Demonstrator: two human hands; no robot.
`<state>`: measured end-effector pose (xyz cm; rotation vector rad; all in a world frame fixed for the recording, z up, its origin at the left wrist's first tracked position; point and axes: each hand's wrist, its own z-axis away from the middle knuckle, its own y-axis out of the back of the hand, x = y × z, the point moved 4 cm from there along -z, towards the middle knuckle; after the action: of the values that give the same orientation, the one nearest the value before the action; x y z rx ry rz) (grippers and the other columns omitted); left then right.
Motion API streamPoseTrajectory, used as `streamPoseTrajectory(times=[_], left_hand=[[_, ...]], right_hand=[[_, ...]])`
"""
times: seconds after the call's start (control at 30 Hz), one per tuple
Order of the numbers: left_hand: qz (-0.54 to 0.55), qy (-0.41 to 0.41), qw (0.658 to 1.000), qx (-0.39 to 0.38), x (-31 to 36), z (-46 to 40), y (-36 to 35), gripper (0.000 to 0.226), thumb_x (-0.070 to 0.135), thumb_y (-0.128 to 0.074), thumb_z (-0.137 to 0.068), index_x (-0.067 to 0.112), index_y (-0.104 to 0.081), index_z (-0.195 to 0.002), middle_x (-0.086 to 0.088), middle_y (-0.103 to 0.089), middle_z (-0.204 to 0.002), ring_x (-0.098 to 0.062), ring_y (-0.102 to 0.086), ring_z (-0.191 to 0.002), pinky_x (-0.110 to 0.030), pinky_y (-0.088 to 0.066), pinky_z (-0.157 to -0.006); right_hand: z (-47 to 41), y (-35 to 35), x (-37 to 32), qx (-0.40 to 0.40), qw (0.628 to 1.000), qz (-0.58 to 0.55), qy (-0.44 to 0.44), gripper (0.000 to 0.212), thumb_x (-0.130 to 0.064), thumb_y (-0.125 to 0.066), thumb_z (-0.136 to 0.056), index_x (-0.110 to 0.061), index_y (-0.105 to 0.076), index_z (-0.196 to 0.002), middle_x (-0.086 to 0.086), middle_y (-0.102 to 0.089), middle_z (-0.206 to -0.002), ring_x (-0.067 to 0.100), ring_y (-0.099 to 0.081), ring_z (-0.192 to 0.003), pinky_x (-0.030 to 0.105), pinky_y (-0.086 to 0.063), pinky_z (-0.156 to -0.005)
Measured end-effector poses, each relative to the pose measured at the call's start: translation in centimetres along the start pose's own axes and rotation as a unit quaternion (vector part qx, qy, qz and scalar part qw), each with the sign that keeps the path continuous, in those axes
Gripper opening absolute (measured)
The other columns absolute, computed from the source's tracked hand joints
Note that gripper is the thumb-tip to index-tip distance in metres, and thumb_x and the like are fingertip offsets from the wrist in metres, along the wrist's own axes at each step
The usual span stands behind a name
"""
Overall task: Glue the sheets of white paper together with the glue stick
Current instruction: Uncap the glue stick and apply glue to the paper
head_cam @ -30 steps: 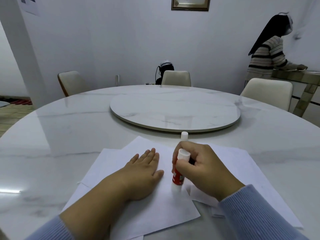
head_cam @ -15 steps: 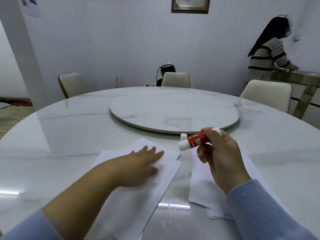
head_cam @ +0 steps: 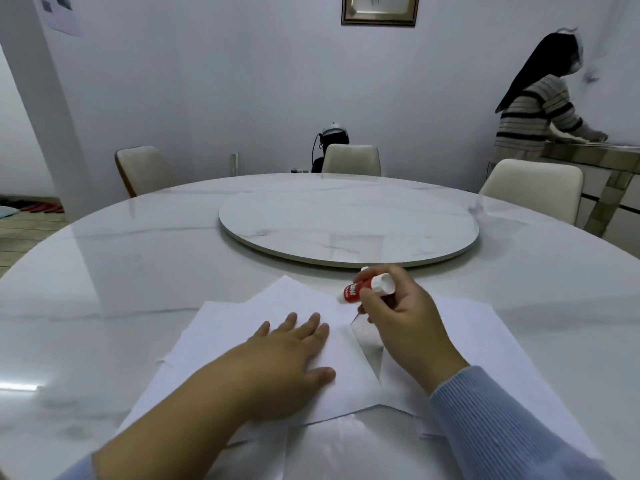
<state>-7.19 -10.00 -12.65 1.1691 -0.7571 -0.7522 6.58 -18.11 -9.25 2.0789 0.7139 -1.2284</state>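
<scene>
Several sheets of white paper lie on the marble table in front of me. My left hand (head_cam: pixel 294 355) presses flat, fingers spread, on the top left sheet (head_cam: pixel 304 299). More sheets (head_cam: pixel 485 341) lie to the right, under my right arm. My right hand (head_cam: pixel 398 317) holds the red and white glue stick (head_cam: pixel 367 289) tilted, its tip touching the far right edge of the left sheet. The glue stick's white cap (head_cam: pixel 364 269) stands on the table just behind my right hand, mostly hidden.
A round marble turntable (head_cam: pixel 346 223) sits in the middle of the table, just beyond the paper. Cream chairs (head_cam: pixel 533 188) stand around the far side. A person in a striped top (head_cam: pixel 540 112) stands at a side counter at the back right.
My left hand slid the top sheet to the left and then partly back. My right hand lifted the glue stick off the paper, then lowered its tip onto the sheet's far edge.
</scene>
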Motion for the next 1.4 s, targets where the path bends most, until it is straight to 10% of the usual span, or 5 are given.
streamPoseTrajectory(times=[0.57, 0.7, 0.8, 1.13, 1.4], left_hand=[[0.016, -0.015, 1.000, 0.001, -0.2, 0.1, -0.3, 0.064, 0.052, -0.022, -0.096, 0.034, 0.012, -0.147, 0.018, 0.019, -0.155, -0.005, 0.019, -0.143, -0.034, 0.009, -0.119], [0.029, -0.015, 0.999, 0.011, -0.1, 0.3, -0.2, 0.064, 0.050, -0.024, -0.096, 0.034, 0.008, -0.148, 0.018, 0.016, -0.156, -0.004, 0.017, -0.143, -0.033, 0.009, -0.119], [0.043, -0.014, 0.999, 0.018, 0.0, 0.4, -0.2, 0.063, 0.049, -0.026, -0.096, 0.034, 0.006, -0.148, 0.020, 0.014, -0.156, -0.003, 0.016, -0.143, -0.031, 0.009, -0.119], [0.065, -0.022, 0.997, 0.024, -0.4, 0.3, -0.3, 0.064, 0.051, -0.027, -0.095, 0.038, 0.006, -0.148, 0.024, 0.014, -0.154, 0.001, 0.018, -0.141, -0.030, 0.010, -0.118], [0.058, -0.024, 0.998, 0.024, -0.5, 0.2, -0.3, 0.064, 0.051, -0.027, -0.094, 0.037, 0.006, -0.148, 0.024, 0.015, -0.154, 0.001, 0.018, -0.141, -0.031, 0.010, -0.118]], right_hand=[[1.2, 0.4, -0.8, -0.177, 0.975, 0.129, -0.042, 0.029, -0.029, -0.056, -0.059, -0.001, -0.053, -0.064, 0.015, -0.051, -0.060, 0.016, -0.044, -0.056, 0.028, -0.039, -0.053], [0.1, 2.2, -1.6, -0.094, 0.983, -0.143, -0.068, 0.007, -0.009, -0.061, -0.068, -0.002, -0.060, -0.069, 0.012, -0.063, -0.057, 0.020, -0.055, -0.045, 0.021, -0.043, -0.042], [-1.2, 4.3, -1.4, 0.049, 0.913, -0.390, -0.107, 0.015, 0.005, -0.060, -0.081, -0.006, -0.054, -0.075, 0.013, -0.071, -0.071, 0.027, -0.072, -0.068, 0.024, -0.058, -0.060], [-6.9, 4.1, 0.3, 0.034, 0.814, -0.508, -0.281, 0.029, -0.010, -0.038, -0.100, 0.007, -0.046, -0.121, 0.022, -0.059, -0.102, 0.020, -0.058, -0.078, 0.020, -0.051, -0.063], [-9.2, 4.4, 3.6, 0.157, 0.964, -0.114, -0.181, 0.043, -0.003, -0.071, -0.081, -0.016, -0.052, -0.117, 0.004, -0.065, -0.111, 0.022, -0.063, -0.103, 0.039, -0.051, -0.090]])
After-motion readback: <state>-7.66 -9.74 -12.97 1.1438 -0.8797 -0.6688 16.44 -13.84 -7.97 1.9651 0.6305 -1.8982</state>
